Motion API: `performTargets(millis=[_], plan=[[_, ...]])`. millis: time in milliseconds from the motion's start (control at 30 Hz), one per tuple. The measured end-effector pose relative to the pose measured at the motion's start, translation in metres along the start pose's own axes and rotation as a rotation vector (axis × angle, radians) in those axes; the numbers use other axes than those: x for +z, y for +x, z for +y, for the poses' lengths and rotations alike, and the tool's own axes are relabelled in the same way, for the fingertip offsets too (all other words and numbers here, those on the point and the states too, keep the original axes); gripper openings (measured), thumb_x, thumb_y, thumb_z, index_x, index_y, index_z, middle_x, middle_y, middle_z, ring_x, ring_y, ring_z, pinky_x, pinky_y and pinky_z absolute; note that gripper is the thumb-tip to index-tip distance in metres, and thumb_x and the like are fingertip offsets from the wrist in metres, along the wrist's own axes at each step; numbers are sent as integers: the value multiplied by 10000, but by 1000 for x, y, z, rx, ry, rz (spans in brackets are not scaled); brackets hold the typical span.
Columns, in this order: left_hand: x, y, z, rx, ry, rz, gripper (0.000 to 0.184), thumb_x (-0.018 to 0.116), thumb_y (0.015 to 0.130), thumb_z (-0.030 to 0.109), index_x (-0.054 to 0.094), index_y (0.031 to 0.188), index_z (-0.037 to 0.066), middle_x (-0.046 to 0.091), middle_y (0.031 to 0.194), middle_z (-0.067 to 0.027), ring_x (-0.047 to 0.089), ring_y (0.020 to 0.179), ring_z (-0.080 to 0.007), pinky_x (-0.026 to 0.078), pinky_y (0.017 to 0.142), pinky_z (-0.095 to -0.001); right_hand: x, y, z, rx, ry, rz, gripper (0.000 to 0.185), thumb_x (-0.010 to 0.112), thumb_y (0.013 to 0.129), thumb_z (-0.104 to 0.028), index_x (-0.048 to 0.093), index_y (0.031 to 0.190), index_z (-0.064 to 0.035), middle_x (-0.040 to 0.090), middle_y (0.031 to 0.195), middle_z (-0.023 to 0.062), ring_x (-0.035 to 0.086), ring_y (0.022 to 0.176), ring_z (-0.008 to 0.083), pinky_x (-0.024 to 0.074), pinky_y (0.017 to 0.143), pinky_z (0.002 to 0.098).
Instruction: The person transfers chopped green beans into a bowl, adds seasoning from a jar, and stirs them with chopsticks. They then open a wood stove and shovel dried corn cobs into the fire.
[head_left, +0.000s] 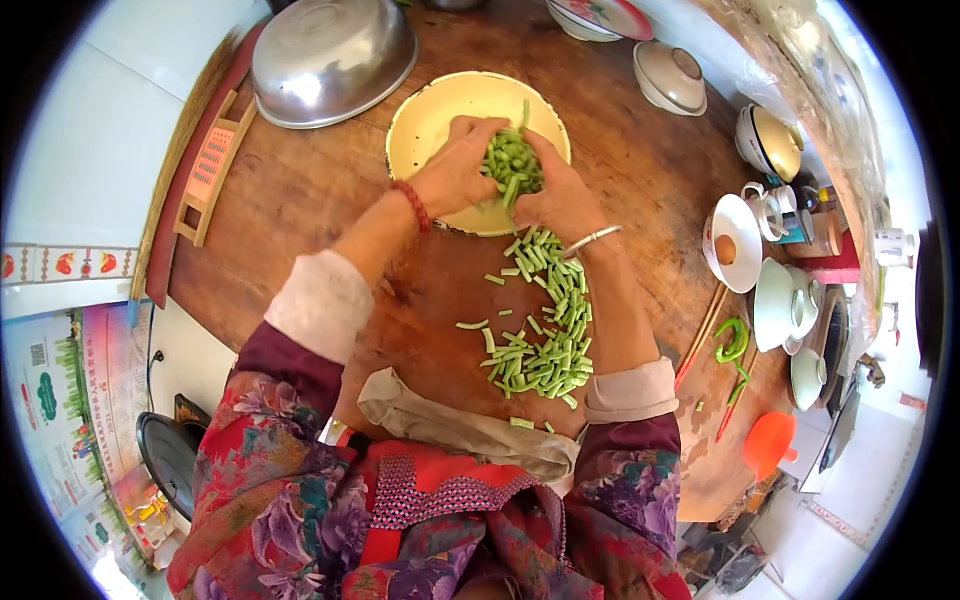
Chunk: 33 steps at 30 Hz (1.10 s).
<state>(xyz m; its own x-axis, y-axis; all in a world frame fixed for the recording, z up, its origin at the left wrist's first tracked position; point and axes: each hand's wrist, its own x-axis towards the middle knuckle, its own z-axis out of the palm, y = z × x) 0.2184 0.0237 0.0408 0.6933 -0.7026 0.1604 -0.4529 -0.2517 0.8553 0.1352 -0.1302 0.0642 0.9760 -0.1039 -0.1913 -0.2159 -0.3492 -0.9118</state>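
Note:
Cupped between both hands is a heap of cut green beans (514,165), held over the yellow basin (420,115). My left hand (460,172) curls round the heap's left side, a red braided cord at its wrist. From the right, my right hand (558,190) closes on the same heap, with a silver bangle on that wrist. Some fingertips are hidden behind the beans. A loose pile of more cut green beans (545,355) lies on the wooden table (420,290) between my forearms, with a few pieces scattered to its left.
An upturned metal bowl (330,60) and a grater (212,160) are at the left. To the right stand a white bowl holding an egg (725,249), stacked bowls (775,300), chopsticks (703,335), green peppers (733,340) and an orange-red plastic item (768,445). A beige cloth (450,425) lies along the near edge.

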Motion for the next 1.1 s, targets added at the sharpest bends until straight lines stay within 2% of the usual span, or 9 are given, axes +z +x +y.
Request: performTargets(millis=[167,200,233,433,500,600,833,1000,1100], plan=[[-6,-7,-1,23,592,-99,645,626,691,-34,414,1298,28,341,1348,-238,399,1212,-421,383,1022,-418,-26,-33,-12,-160,-382,48,664,560,709,24,427,1353,-76,573,1148,135,611,782,168,514,692,280],[-6,-14,18,47,675,-40,590,590,711,-70,439,1274,22,381,1326,-231,427,1178,-429,433,966,-428,-34,-50,-16,-74,-242,95,624,583,712,15,455,1318,-63,558,1186,158,609,885,198,514,759,307],[-4,-22,31,54,667,-50,590,590,711,-70,439,1274,22,381,1326,-231,427,1178,-429,433,966,-428,-42,-69,-14,11,-100,147,585,606,714,6,483,1283,-49,544,1225,182,608,987,228,515,826,334],[57,-102,28,357,130,-75,367,609,831,93,511,1162,-30,458,1272,-205,469,1144,-389,432,933,-435,-52,-214,79,265,-253,640,438,618,782,-25,529,1211,-14,592,1091,139,600,900,206,504,755,308],[74,-112,10,373,303,-38,434,595,864,192,476,1214,-35,426,1306,-215,438,1172,-392,369,986,-467,-37,-268,105,288,-317,775,446,613,762,-12,532,1200,-4,580,1090,131,582,933,226,490,783,338],[91,-95,4,308,361,-65,587,581,877,250,352,1323,-56,353,1366,-228,352,1251,-399,289,1053,-469,-17,-328,117,412,-546,816,498,629,721,-22,525,1208,-14,565,1077,129,555,956,242,465,817,352],[143,-22,5,469,297,-168,534,551,885,337,435,1305,28,408,1347,-182,351,1258,-392,266,1071,-470,18,-361,128,593,-320,834,715,673,611,-40,443,1289,-36,497,1015,127,504,878,251,452,785,349],[145,-55,24,538,315,-380,502,505,900,416,525,1211,23,460,1294,-173,354,1265,-379,240,1071,-499,16,-373,131,579,-200,799,802,691,575,-18,401,1323,-29,490,993,122,496,865,252,452,777,354],[122,-93,40,498,381,-394,586,499,891,469,471,1274,26,431,1329,-167,322,1300,-370,193,1075,-547,23,-377,134,407,-472,741,841,702,572,-17,387,1350,-53,528,1049,103,532,858,197,468,740,297]])
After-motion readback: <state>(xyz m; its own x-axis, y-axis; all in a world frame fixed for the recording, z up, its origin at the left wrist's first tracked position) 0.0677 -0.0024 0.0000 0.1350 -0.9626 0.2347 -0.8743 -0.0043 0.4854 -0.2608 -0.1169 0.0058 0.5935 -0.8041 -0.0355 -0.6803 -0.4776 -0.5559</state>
